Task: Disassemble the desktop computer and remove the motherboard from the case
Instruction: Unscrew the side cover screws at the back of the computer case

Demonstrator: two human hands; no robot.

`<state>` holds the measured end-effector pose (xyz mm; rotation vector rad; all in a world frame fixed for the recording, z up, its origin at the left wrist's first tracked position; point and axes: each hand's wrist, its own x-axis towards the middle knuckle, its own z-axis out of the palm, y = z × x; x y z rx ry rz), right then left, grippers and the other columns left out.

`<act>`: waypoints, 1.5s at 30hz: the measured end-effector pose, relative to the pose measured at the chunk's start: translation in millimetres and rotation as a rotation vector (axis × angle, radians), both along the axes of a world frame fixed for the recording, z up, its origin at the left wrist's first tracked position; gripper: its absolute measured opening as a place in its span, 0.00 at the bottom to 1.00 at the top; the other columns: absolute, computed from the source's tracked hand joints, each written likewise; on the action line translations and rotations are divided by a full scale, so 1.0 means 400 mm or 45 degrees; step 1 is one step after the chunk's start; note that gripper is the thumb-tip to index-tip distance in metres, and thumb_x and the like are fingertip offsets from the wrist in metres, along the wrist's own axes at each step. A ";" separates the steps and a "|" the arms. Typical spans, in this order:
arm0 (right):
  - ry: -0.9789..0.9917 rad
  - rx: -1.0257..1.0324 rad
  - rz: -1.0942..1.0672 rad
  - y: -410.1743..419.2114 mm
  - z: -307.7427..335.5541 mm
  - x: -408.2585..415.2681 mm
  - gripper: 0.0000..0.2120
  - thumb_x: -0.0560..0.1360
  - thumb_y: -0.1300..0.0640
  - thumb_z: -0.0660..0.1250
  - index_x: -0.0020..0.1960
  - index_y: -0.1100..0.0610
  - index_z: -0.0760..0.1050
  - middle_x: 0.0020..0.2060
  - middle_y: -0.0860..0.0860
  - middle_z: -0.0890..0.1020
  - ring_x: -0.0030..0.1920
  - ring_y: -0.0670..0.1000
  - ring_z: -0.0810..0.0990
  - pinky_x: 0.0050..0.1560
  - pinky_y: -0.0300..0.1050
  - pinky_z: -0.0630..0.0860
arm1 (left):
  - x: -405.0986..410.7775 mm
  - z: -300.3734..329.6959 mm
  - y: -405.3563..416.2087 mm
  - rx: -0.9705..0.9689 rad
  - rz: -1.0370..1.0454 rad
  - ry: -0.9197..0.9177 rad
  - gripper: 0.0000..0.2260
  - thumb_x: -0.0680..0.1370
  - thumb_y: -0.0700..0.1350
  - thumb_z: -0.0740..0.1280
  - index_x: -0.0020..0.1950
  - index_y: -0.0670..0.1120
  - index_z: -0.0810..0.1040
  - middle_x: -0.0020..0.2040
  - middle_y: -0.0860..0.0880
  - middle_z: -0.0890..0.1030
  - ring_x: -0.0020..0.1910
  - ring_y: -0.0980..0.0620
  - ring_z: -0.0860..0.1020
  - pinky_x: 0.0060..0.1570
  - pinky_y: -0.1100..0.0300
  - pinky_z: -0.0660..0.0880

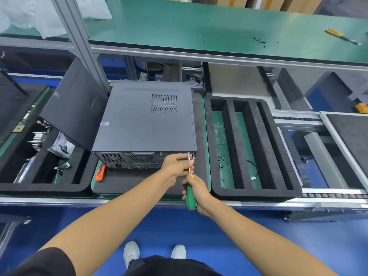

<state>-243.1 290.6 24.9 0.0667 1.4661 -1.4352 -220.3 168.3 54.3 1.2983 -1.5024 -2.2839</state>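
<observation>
Desktop computer (145, 120): on counter pad, side panel on; disassembly barely begun, motherboard unseen inside. Right hand (196, 193) grip wraps screwdriver (190, 188); left hand (176, 164) pinches its shaft at rear corner.

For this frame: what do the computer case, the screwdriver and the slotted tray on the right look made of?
Computer case: looks like sheet metal with a matte dark grey coat; punched vent holes suggest it.
Screwdriver: bright metal shaft, glossy green and yellow handle, likely plastic.
Slotted tray: black with a dull, grainy surface and thick walls, probably foam.
</observation>
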 end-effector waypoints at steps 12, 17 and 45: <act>-0.116 -0.108 -0.011 0.026 -0.001 -0.004 0.13 0.81 0.54 0.57 0.47 0.60 0.76 0.34 0.53 0.78 0.31 0.50 0.75 0.35 0.45 0.74 | -0.004 0.017 0.017 0.101 0.040 0.039 0.09 0.83 0.33 0.62 0.58 0.41 0.79 0.53 0.41 0.85 0.49 0.49 0.86 0.47 0.55 0.84; 0.171 0.000 -0.061 0.017 -0.006 0.001 0.06 0.72 0.56 0.66 0.39 0.55 0.71 0.32 0.52 0.73 0.33 0.50 0.71 0.35 0.45 0.71 | 0.004 0.020 0.016 -0.119 -0.010 0.003 0.05 0.78 0.39 0.73 0.49 0.46 0.80 0.51 0.43 0.83 0.45 0.51 0.83 0.43 0.58 0.84; 0.155 0.069 0.085 0.013 -0.017 -0.019 0.09 0.69 0.50 0.66 0.42 0.55 0.76 0.34 0.48 0.80 0.36 0.49 0.75 0.45 0.49 0.73 | -0.008 0.007 0.013 0.025 0.076 0.030 0.07 0.81 0.38 0.68 0.58 0.38 0.76 0.52 0.40 0.84 0.47 0.49 0.85 0.44 0.58 0.83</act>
